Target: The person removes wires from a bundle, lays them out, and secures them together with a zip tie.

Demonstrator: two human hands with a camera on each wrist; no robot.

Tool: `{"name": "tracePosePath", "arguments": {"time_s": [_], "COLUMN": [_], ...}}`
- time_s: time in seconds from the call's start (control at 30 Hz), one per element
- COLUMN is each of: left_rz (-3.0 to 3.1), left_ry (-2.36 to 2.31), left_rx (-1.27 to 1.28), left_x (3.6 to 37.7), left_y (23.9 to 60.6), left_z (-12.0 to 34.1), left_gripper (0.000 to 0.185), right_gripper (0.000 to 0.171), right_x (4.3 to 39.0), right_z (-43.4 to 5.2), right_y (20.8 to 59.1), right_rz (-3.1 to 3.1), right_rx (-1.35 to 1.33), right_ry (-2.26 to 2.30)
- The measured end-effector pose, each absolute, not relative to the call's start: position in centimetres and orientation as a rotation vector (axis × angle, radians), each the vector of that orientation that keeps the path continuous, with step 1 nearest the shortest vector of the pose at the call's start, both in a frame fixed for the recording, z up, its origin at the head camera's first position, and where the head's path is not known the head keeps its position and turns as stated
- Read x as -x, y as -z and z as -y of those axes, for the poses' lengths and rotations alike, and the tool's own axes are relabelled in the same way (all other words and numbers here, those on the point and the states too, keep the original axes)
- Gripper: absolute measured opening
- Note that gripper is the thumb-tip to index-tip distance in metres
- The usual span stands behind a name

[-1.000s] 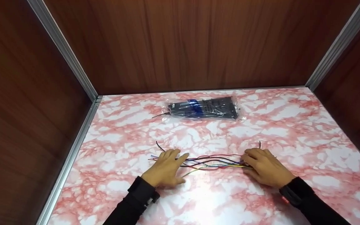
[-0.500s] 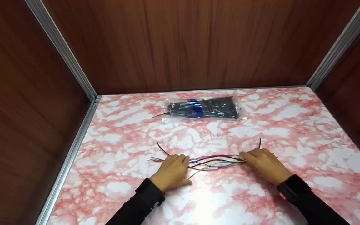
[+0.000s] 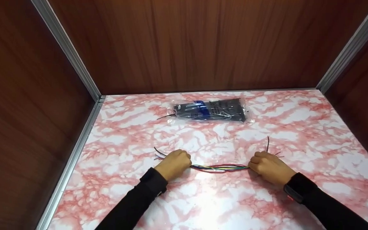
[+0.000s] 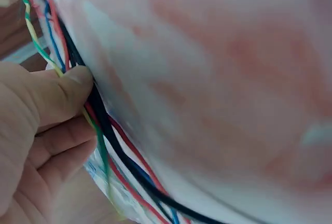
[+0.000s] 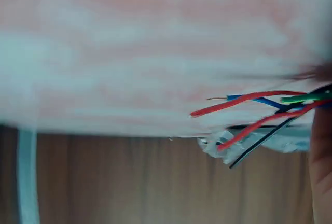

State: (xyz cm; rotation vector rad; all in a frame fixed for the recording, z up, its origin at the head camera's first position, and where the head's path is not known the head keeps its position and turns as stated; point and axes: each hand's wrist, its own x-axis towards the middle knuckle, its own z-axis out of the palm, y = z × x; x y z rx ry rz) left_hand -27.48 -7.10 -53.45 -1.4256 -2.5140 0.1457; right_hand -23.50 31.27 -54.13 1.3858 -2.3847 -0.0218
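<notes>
A bundle of wires [image 3: 219, 168] in red, black, blue, green and yellow stretches between the two hands. The left hand [image 3: 175, 163] grips it near one end; in the left wrist view its thumb presses the wires [image 4: 96, 99] against the curled fingers. At the other end the right hand [image 3: 271, 166] holds the bundle in curled fingers. Loose wire ends stick out past both hands. In the right wrist view, red, blue, green and black ends [image 5: 249, 99] fan out beside a sliver of the right hand [image 5: 321, 167]. Most of that grip is outside this view.
A clear plastic bag of black cable ties [image 3: 209, 110] with a blue band lies toward the back of the red-and-white marbled table [image 3: 133, 134]. One dark tie pokes out on its left. Brown wooden panels [image 3: 184, 44] with metal edge strips enclose the back and sides.
Both hands have closed on the wires. The loosely spread, wavy strands between them are drawn together into a narrower, straighter bundle. The bag has stayed in place.
</notes>
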Motion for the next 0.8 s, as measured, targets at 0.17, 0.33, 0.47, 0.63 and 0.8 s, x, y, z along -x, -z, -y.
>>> {"name": "tracePosePath", "arguments": {"time_s": [0.17,0.33,0.47,0.63,0.8], "left_rz": [2.523,2.522,2.548,2.566,2.573], "left_ry": [-0.149,-0.127,-0.054,0.015,0.035], "left_rx": [1.453,1.302,1.233,1.155,1.103], "left_x": [28.5,29.4,29.7,28.6,27.3], "left_y": [53.4,53.6,53.3,53.4,53.6], "left_z": [6.6,6.7,6.9,7.0,6.5], "left_gripper": [0.017,0.017,0.015,0.010,0.004], "right_gripper": [0.013,0.020,0.024,0.048,0.051], "right_x": [23.9,24.8,25.3,25.3,27.7], "right_z": [-32.1,-31.9,-31.5,-31.1,-31.0], "right_y": [54.5,54.5,54.4,52.9,50.0], "right_rz": [2.325,2.451,2.521,2.671,2.738], "right_rx": [-1.439,-1.295,-1.168,-1.061,-0.889], "right_ry": [0.084,-0.040,-0.151,-0.316,-0.496]}}
